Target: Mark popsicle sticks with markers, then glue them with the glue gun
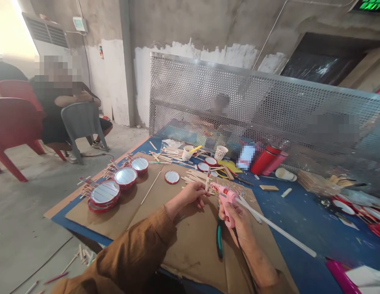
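My left hand (193,195) pinches a small wooden stick piece (207,179) upright above the cardboard. My right hand (239,220) is wrapped round a pink glue gun (227,200), its nozzle pointing left at the stick piece, close to my left fingertips. A long white glue stick (277,228) runs out of the gun's back, and a dark cord hangs below its handle. Under the gun, pliers with teal-and-black handles (220,241) lie on the cardboard (190,249). Whether nozzle and stick touch, I cannot tell.
Red-rimmed round mirrors (104,192) stand stacked at the left. Behind my hands are wooden sticks (199,176), paper cups (187,152) and a red bottle (265,159). A perforated metal panel (190,90) borders the blue table (282,204). A person sits at the far left.
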`<state>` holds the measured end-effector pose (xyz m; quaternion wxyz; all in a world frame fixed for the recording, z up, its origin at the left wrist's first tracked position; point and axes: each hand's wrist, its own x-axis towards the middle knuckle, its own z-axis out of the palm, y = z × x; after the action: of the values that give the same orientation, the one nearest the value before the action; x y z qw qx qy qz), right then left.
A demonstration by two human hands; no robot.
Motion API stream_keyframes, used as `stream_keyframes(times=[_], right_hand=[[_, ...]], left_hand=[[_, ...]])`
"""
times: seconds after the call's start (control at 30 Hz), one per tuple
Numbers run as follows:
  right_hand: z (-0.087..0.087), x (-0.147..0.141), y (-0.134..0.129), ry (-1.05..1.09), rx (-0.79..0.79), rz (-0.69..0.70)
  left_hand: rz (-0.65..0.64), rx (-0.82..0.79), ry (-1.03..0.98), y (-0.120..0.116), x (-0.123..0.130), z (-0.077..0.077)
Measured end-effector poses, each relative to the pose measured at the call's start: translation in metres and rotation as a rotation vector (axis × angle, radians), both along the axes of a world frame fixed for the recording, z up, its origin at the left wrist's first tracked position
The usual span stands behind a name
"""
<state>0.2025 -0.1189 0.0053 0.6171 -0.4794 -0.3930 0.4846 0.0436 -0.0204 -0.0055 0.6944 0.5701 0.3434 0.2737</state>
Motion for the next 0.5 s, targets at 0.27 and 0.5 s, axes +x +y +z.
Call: stream_keyframes(times=[0.27, 0.5], right_hand=[[-0.0014, -0.0002, -0.0007, 0.006, -0.003, -0.003], [-0.0032, 0.0014, 0.0008, -0.007, -0.013, -0.001]], left_hand=[[0.003, 0.000, -0.017, 0.0053, 0.0023, -0.0050], [0.021, 0.002, -0.047, 0.0069, 0.0030, -0.0077]])
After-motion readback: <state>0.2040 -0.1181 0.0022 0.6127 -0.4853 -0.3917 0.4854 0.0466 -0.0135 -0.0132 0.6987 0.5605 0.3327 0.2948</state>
